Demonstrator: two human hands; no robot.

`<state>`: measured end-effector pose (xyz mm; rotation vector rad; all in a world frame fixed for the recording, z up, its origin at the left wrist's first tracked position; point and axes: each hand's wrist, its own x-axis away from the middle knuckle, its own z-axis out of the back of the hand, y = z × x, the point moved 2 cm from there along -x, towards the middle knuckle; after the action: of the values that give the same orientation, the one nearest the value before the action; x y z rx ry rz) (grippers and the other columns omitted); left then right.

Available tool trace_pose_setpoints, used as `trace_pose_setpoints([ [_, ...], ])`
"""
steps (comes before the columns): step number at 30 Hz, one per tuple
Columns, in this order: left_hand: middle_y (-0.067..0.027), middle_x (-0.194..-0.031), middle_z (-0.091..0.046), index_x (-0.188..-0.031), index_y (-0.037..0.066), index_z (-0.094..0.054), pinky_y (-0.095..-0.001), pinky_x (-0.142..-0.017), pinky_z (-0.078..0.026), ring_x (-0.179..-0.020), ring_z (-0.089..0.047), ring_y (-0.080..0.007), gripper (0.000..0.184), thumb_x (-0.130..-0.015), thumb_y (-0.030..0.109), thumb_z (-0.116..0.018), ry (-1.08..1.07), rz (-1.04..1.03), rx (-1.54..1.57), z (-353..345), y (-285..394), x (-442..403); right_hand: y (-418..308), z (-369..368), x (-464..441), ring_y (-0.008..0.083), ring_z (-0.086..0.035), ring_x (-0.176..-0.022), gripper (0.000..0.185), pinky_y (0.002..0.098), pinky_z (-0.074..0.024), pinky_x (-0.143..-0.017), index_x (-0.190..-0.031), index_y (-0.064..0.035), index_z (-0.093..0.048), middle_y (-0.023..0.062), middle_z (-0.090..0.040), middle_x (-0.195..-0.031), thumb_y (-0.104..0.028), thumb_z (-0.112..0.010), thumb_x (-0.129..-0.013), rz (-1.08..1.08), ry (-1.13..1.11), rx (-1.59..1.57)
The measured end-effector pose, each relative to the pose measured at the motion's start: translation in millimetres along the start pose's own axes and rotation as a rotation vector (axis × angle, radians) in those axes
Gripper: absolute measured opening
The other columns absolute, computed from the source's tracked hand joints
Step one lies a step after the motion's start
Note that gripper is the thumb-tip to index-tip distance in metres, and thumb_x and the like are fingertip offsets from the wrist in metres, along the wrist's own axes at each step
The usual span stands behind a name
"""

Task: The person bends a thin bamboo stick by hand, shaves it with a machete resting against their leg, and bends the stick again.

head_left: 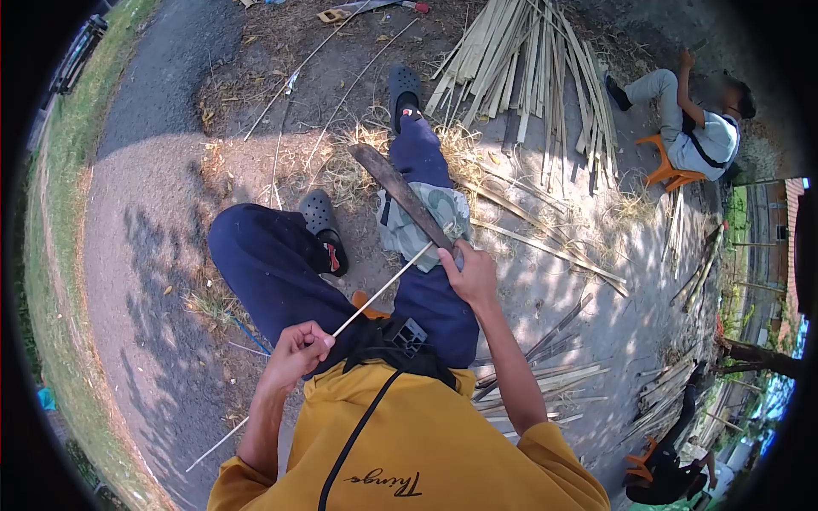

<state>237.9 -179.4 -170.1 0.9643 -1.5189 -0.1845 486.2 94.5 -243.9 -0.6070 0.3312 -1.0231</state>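
My left hand is closed in a pinch around a thin pale bamboo strip. One end of the strip trails behind past my left forearm; the other reaches the dark blade near my right hand. My right hand grips the near end of a long, dark, machete-like knife, its handle hidden from view. The blade slants forward over a folded, greenish patterned cloth draped on my right leg. Fine pale shavings show where strip and blade meet.
A large fan of split bamboo strips lies ahead, with curly shavings around it. More strips are on the ground at right. A seated person is at far right, another person below. A saw lies ahead.
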Motion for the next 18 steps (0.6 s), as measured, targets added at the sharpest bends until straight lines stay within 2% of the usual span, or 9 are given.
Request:
trace_pose_setpoints([
  [6,0.0000,-0.066,-0.061,-0.086,0.005,-0.063,-0.0209,-0.043,-0.026,-0.048,-0.043,-0.0020,0.016,-0.098,0.010,-0.072,0.194,0.039,-0.184,92,9,93,8,1,-4,0.0492,-0.067,-0.071,0.052,0.0539,-0.0510,-0.065,-0.097,-0.0023,-0.072,0.0281,-0.065,-0.068,-0.054,-0.063,-0.097,-0.061,-0.013,-0.031],
  [8,-0.0001,-0.066,-0.061,-0.087,0.005,-0.062,-0.0212,-0.043,-0.026,-0.048,-0.042,-0.0020,0.015,-0.098,0.009,-0.071,0.214,0.001,-0.225,104,22,106,13,2,-2,0.0486,-0.063,-0.065,0.052,0.0512,-0.0494,-0.063,-0.100,-0.0009,-0.072,0.0271,-0.061,-0.065,-0.053,-0.063,-0.098,-0.042,-0.012,-0.041],
  [10,-0.0003,-0.066,-0.060,-0.089,0.005,-0.061,-0.0214,-0.043,-0.026,-0.047,-0.042,-0.0021,0.014,-0.099,0.009,-0.070,0.230,-0.051,-0.270,102,36,103,27,-4,2,0.0350,-0.061,-0.055,0.051,0.0432,-0.0466,-0.056,-0.095,0.0014,-0.069,0.0174,-0.059,-0.058,-0.049,-0.063,-0.099,0.009,-0.044,-0.265],
  [11,0.0001,-0.066,-0.059,-0.091,0.004,-0.061,-0.0217,-0.043,-0.027,-0.047,-0.042,-0.0023,0.013,-0.100,0.009,-0.069,0.248,-0.110,-0.225,93,46,95,27,-2,6,0.0350,-0.061,-0.055,0.051,0.0432,-0.0466,-0.056,-0.095,0.0014,-0.069,0.0174,-0.059,-0.058,-0.049,-0.063,-0.099,0.018,-0.031,-0.263],
  [13,0.0005,-0.066,-0.058,-0.093,0.004,-0.060,-0.0221,-0.042,-0.027,-0.047,-0.041,-0.0025,0.012,-0.101,0.009,-0.067,0.259,-0.172,-0.188,74,62,79,29,-1,23,0.0168,-0.053,-0.051,0.052,0.0325,-0.0403,-0.050,-0.089,0.0007,-0.064,0.0060,-0.055,-0.058,-0.050,-0.059,-0.103,-0.105,-0.080,-0.697],
  [14,0.0013,-0.066,-0.057,-0.095,0.004,-0.059,-0.0221,-0.042,-0.028,-0.047,-0.041,-0.0027,0.011,-0.102,0.009,-0.066,0.279,-0.219,-0.179,63,68,67,29,0,28,0.0168,-0.053,-0.051,0.052,0.0325,-0.0403,-0.050,-0.089,0.0007,-0.064,0.0060,-0.055,-0.058,-0.050,-0.059,-0.103,-0.100,-0.068,-0.696],
  [16,0.0020,-0.066,-0.055,-0.097,0.003,-0.059,-0.0221,-0.042,-0.028,-0.047,-0.041,-0.0029,0.011,-0.104,0.009,-0.064,0.296,-0.267,-0.176,39,79,42,29,1,41,0.0086,-0.048,-0.052,0.055,0.0237,-0.0369,-0.049,-0.087,-0.0041,-0.056,0.0025,-0.053,-0.064,-0.055,-0.051,-0.107,-0.215,0.117,-0.982],
  [18,0.0013,-0.065,-0.057,-0.096,0.001,-0.061,-0.0231,-0.045,-0.032,-0.048,-0.043,-0.0041,0.012,-0.104,0.009,-0.063,0.327,-0.398,-0.342,13,92,15,61,-13,48,0.0095,-0.047,-0.051,0.053,0.0244,-0.0373,-0.048,-0.090,-0.0048,-0.055,0.0019,-0.052,-0.064,-0.055,-0.050,-0.108,-0.243,0.188,-1.046],
])
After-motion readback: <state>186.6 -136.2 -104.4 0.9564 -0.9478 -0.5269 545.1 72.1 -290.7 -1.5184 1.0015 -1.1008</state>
